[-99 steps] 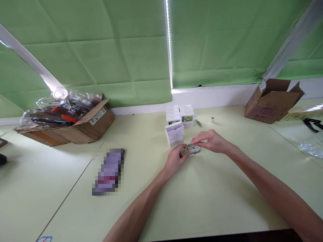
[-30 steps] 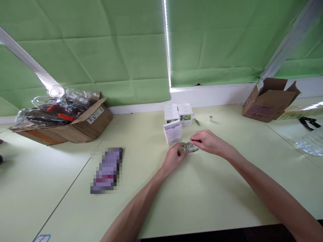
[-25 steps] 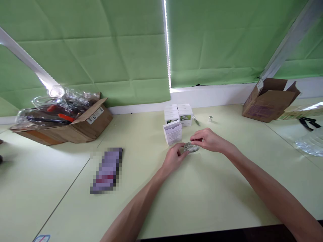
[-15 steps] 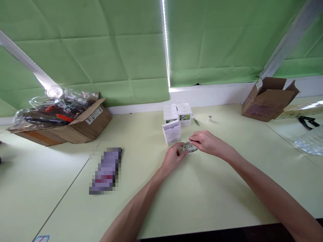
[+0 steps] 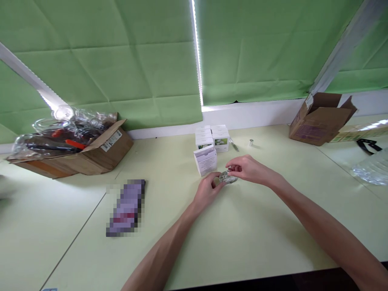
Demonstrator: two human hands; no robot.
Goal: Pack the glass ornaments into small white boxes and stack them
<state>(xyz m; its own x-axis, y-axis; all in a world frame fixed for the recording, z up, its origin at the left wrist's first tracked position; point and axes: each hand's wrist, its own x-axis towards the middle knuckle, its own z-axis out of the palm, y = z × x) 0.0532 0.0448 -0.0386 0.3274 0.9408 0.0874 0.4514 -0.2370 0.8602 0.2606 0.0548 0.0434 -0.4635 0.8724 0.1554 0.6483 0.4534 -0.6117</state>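
Note:
My left hand [image 5: 207,189] is closed around the near-left side of a small, rounded clear glass bottle [image 5: 224,178] low over the table. Above the bottle's right side, my right hand [image 5: 244,166] has thumb and fingers pinched together at a small silvery piece [image 5: 229,171]. Whether that piece is joined to the bottle is hard to make out. Just behind my left hand stands a white carton [image 5: 206,161] with its top flap up. A small silver cylinder [image 5: 250,142] stands on the table beyond my right hand.
Several white boxes [image 5: 220,139] are grouped behind the carton, with a slim pen-like item [image 5: 234,144] beside them. A cardboard box [image 5: 103,157] of plastic-wrapped things sits left, near a pixelated purple object [image 5: 129,206]. Another open cardboard box [image 5: 321,123] and clear plastic [image 5: 371,167] are right.
My right fingers have shifted slightly, so the small silvery piece now shows between them. My left hand keeps its hold on the bottle. The camera view has moved a little.

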